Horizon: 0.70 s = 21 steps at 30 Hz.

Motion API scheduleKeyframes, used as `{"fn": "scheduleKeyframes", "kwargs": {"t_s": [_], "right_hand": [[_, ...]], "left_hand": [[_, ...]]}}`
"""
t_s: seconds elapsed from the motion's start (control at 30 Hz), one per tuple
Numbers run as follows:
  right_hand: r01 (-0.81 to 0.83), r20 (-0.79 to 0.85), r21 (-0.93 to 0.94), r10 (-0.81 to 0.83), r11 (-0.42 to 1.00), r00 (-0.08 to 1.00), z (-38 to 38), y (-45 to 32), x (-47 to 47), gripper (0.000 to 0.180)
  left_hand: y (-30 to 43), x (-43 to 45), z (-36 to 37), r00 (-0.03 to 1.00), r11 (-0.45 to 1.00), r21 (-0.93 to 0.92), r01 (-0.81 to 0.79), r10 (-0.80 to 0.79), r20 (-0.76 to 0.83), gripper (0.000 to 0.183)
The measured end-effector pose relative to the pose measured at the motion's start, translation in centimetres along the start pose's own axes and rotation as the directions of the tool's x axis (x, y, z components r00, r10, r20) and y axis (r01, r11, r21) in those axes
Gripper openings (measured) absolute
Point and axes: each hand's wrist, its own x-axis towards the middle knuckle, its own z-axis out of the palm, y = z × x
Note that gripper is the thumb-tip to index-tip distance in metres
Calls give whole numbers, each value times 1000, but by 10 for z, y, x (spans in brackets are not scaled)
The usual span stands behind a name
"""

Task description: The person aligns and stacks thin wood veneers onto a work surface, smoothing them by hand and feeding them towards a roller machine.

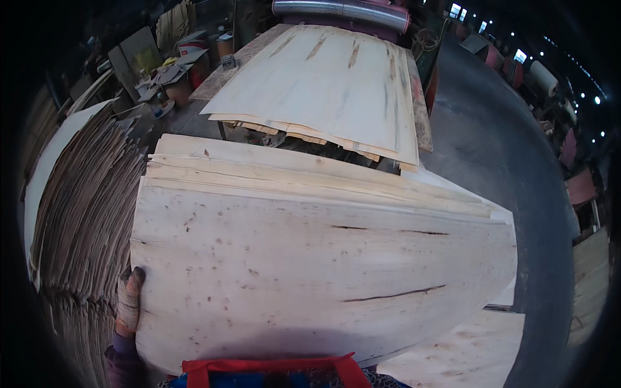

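Note:
A wide, pale wood veneer sheet [291, 262] spans the view in front of me, marked with small brown spots and several dark splits. My left hand [129, 298], in a worn fabric covering, grips its left edge, with the thumb side at the border. The fingers behind the sheet are hidden. My right hand is out of view. Beyond the sheet's far edge, more veneer layers [291, 169] show. Another veneer sheet [465, 344] lies lower right, partly under the near one.
Ahead, stacked veneer sheets [335, 87] lie on a board [422, 116] before a shiny metal roller [344, 12]. A tall veneer stack [87, 203] stands at left. Behind it is a cluttered worktable [170, 77]. Grey concrete floor [485, 126] runs along the right.

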Motion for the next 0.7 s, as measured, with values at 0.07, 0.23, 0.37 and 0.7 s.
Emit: {"fn": "scheduleKeyframes", "kwargs": {"t_s": [0.07,0.23,0.37,0.7], "right_hand": [[13,31,-32,-12,999,999,10,-9,-18,45],[42,125,-85,-31,996,992,51,-29,-49,45],[39,233,-135,-7,990,973,90,-46,-48,46],[-80,696,-310,283,948,661,266,-71,27,47]], "left_hand": [[-14,-7,-16,999,995,-94,-23,19,-44,67],[-39,-27,-46,984,953,-284,-106,59,-169,65],[-61,-55,-51,953,907,-379,-180,65,-297,64],[-108,-116,-5,820,901,-413,-132,-135,-557,61]]}}
